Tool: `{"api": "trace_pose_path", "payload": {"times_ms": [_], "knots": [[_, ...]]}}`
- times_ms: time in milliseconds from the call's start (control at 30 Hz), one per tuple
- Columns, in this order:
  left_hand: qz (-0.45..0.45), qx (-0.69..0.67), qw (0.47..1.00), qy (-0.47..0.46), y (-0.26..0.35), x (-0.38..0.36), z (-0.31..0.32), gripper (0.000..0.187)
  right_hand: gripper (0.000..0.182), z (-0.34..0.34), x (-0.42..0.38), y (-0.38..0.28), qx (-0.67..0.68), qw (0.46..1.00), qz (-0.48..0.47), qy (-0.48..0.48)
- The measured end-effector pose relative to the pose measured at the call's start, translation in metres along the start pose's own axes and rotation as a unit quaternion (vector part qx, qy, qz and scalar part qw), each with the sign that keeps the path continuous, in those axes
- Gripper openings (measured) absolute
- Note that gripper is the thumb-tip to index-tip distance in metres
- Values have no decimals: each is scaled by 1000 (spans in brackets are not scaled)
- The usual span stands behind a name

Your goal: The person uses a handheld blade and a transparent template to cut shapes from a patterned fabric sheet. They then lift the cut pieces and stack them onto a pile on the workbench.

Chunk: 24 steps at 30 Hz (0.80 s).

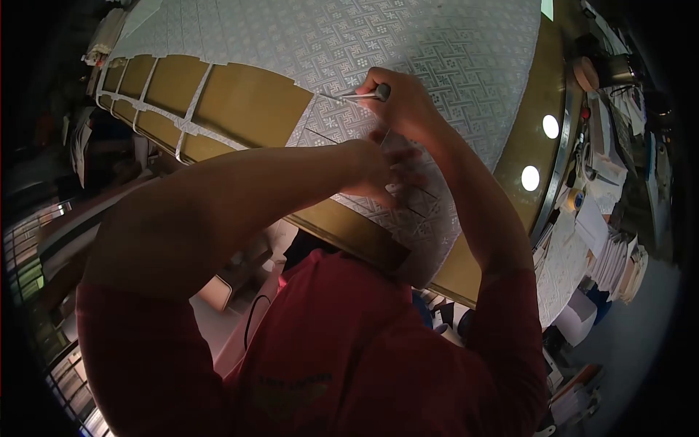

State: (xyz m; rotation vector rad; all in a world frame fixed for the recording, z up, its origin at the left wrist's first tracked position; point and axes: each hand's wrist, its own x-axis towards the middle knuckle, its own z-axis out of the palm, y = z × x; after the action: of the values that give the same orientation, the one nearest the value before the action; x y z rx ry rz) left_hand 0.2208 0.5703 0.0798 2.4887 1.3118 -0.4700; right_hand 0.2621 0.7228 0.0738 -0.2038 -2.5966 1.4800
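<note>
The right hand (400,102) is wrapped tight around a thin metal knife (360,95), and its tip touches the white patterned sheet (408,51) right at a cut line, likely so the blade can follow the line. The left hand (382,171) lies flat on the sheet just below, fingers pressed down and holding nothing, which seems to keep the sheet from sliding. The sheet covers most of the yellow bench (247,105). To the left, squares are already cut out and only thin white strips (191,102) remain. Paper stacks (611,255) sit at the right edge.
</note>
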Motion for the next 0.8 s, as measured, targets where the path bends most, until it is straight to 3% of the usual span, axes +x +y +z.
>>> {"api": "trace_pose_path", "payload": {"times_ms": [167,267,367,467,533,567,633,800], "knots": [[-14,-46,999,23,2,4,4,51,15,10,-5,14,27,998,-35,33],[-44,-146,988,29,-1,6,16,72,14,8,-4,9,9,1000,0,13],[-57,-218,966,128,5,5,21,49,14,2,1,12,22,999,-24,7],[-78,-142,985,54,5,4,7,56,14,-16,21,14,16,997,-5,-74],[-36,-91,995,4,3,1,-5,62,14,-22,46,26,53,982,-98,-150],[-23,-76,997,-12,2,1,-5,64,14,-24,61,30,56,981,-99,-156],[-74,-181,981,-2,5,7,2,65,14,-32,88,30,111,941,-106,-302],[-105,-228,968,-11,8,8,-1,64,15,-34,135,16,82,891,-19,-445]]}}
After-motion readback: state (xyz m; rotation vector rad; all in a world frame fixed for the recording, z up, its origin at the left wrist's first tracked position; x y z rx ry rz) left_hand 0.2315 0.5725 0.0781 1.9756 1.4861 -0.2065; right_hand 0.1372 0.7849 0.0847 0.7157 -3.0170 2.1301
